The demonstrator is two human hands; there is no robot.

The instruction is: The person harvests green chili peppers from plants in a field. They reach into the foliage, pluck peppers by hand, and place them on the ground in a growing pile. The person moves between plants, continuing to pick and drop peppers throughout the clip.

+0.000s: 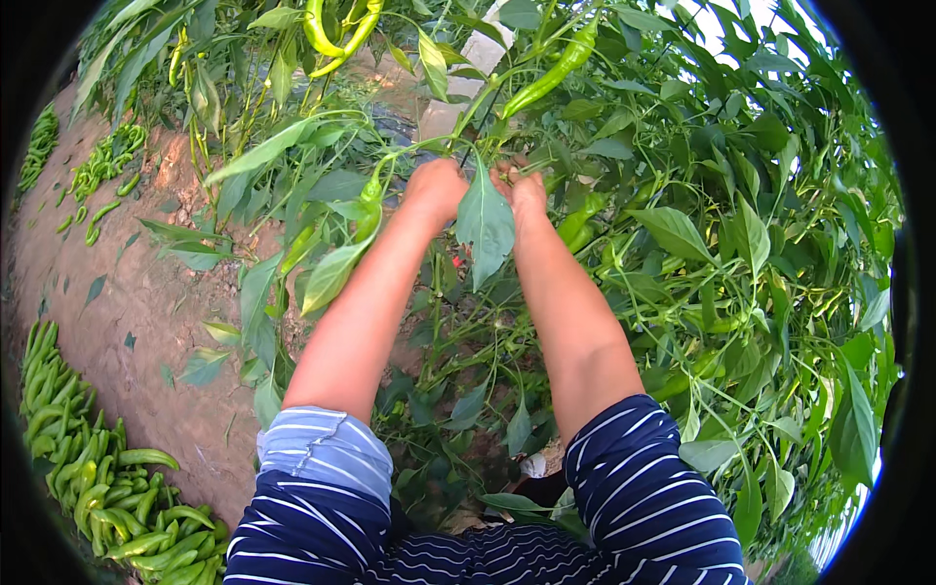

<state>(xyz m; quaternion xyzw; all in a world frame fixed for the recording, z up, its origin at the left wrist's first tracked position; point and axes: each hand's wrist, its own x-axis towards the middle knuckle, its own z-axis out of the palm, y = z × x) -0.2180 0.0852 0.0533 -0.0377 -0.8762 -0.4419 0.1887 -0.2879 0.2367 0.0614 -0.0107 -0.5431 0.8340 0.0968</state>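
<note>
Both arms reach forward into the green pepper plants. My left hand point(439, 186) is curled, its back towards me, beside a pepper stem; what lies within its fingers is hidden. Close by on the right, my right hand point(523, 189) has bent fingers among thin stems, and its grip is partly covered by foliage. A broad pepper leaf point(485, 223) hangs between the two wrists. One long green pepper point(552, 69) hangs above my right hand. Another green pepper point(369, 208) hangs left of my left wrist, and more peppers point(581, 219) show right of my right forearm.
A long heap of picked green peppers point(117, 490) lies on the bare soil point(168, 307) at lower left. Smaller piles point(110, 157) lie farther up. Dense pepper foliage point(760, 241) fills the right side. Curved peppers point(322, 33) hang at the top.
</note>
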